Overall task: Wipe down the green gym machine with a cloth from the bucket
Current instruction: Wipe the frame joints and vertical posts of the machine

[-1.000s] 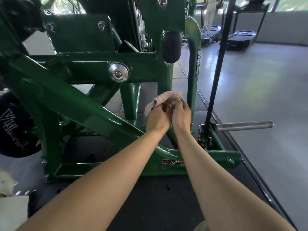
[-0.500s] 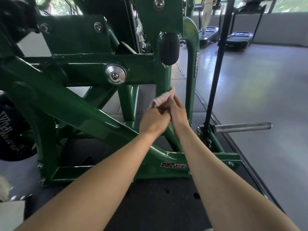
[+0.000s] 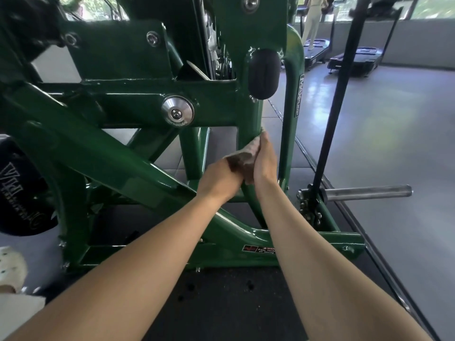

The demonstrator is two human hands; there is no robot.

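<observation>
The green gym machine (image 3: 128,153) fills the left and centre of the head view. A pale cloth (image 3: 247,153) is wrapped around one of its upright green posts, just below a black rubber bumper (image 3: 264,73). My left hand (image 3: 221,179) grips the cloth from the left side of the post. My right hand (image 3: 264,159) presses the cloth against the post from the right, fingers pointing up along it. The bucket is out of sight.
A black weight plate (image 3: 22,188) hangs at the left. A steel plate peg (image 3: 366,192) and a black rod (image 3: 337,94) stand to the right. Treadmills (image 3: 354,60) and a person (image 3: 312,18) are far back. Grey floor (image 3: 394,143) opens to the right.
Both hands have slid the cloth up the post and wrapped it closer around it. The cloth's loose end no longer sticks out to the left.
</observation>
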